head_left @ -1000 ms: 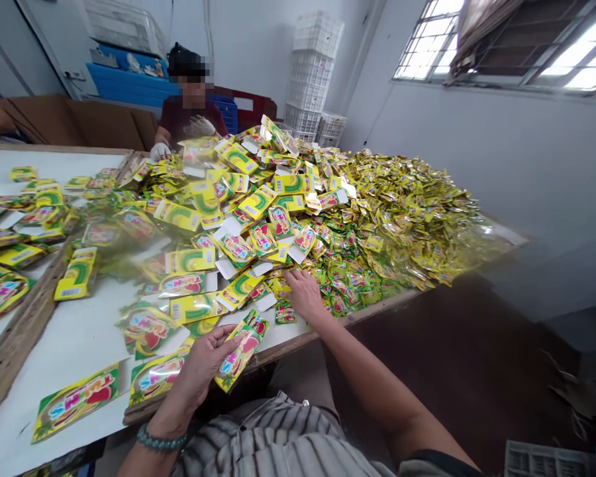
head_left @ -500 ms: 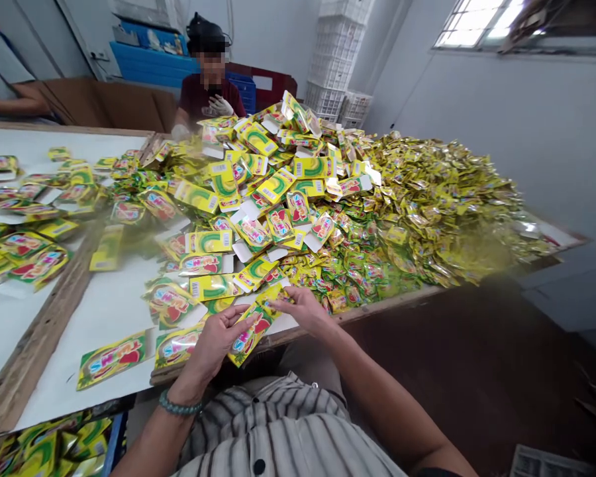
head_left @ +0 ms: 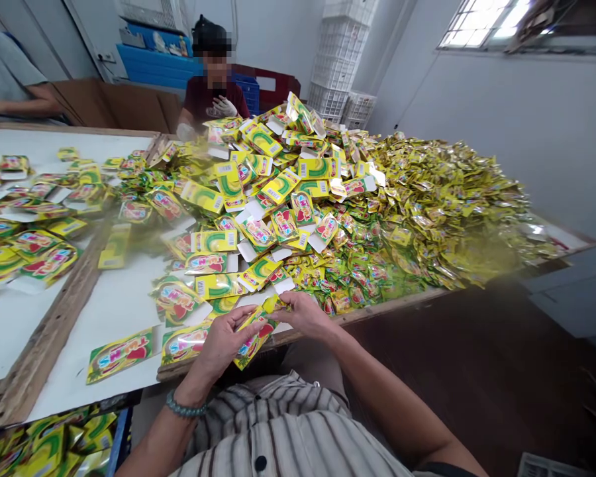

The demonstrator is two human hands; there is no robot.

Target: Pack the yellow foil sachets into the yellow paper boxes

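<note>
Far left, top of frame: I see a co-worker's grey sleeve [head_left: 4, 63] and bare forearm at the table edge. Below, mid-left, a spread of yellow-green cartons [head_left: 52, 258]. A wooden strip [head_left: 52, 338] runs diagonally over the white tabletop [head_left: 129, 291]. Bottom left corner: blue crate [head_left: 122, 430], filled with similar packs.

Lower left, one flat carton [head_left: 122, 356] lies face up; a second [head_left: 181, 344] lies near it, partly behind my left wrist. Upper centre-left, a second co-worker [head_left: 211, 99] in a maroon shirt, one gloved hand raised.

Lower centre: I have the left hand [head_left: 226, 341] clamped on a printed carton [head_left: 249, 350], thumb across its front, tilted with its top toward the right. The carton sits just over the near table edge. Right hand [head_left: 308, 315] beside it, fingertips together on a small yellow packet [head_left: 269, 305] at the carton's upper end; I cannot tell how far inside it sits.

Centre, behind both hands: heaped open cartons [head_left: 278, 185]. Above, stacked white crates [head_left: 335, 63]. Right of centre, a broad mound of shiny sachets [head_left: 437, 205]. Upper right: barred window [head_left: 481, 23].
</note>
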